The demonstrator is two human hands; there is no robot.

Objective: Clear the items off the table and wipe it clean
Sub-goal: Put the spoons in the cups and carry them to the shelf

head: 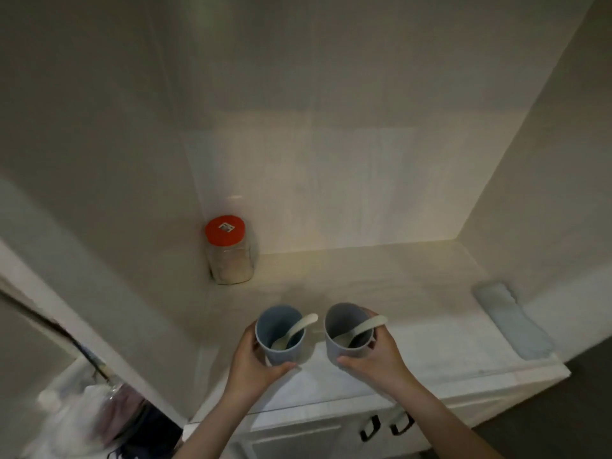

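Note:
Two blue-grey cups are over the white counter [381, 286] near its front edge. My left hand [251, 362] grips the left cup [281, 352], which holds a pale spoon [298, 329]. My right hand [377, 356] grips the right cup [344, 349], also with a pale spoon [364, 329] leaning inside. Whether the cups touch the counter I cannot tell. A light blue folded cloth [510, 319] lies along the counter's right side.
A clear jar with a red lid [228, 250] stands in the back left corner against the wall. White walls close the counter in on three sides. Cabinet doors with dark handles [384, 425] sit below the front edge. Clutter fills the lower left [92, 412].

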